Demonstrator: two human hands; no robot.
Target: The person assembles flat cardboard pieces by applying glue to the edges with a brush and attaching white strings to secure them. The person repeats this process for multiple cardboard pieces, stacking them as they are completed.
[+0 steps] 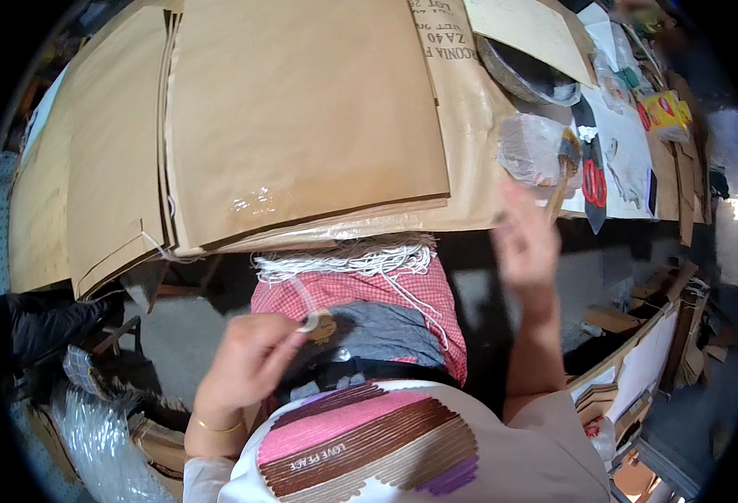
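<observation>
My left hand (252, 356) is closed, thumb and fingers pinching one end of a white cord (310, 302) above my lap. A bundle of similar white cords (356, 261) lies across the red checked cloth (428, 293) over my legs, by the table edge. My right hand (527, 247) is raised at the table's front edge, slightly blurred, fingers stretched out and nothing visible in them. Nearest to it is a brush (562, 172) with a wooden handle, against a clear plastic-covered container (532, 149). In front of me lies a stack of brown paper sheets (302, 109), glossy and wet-looking near its front edge.
Red-handled scissors (594, 183) lie right of the brush. A dark round basin (528, 71) stands behind, partly under a board. Another brown paper stack (117, 159) has a cord (163, 250) at its front corner. Clear plastic (92, 444) and cardboard are at lower left.
</observation>
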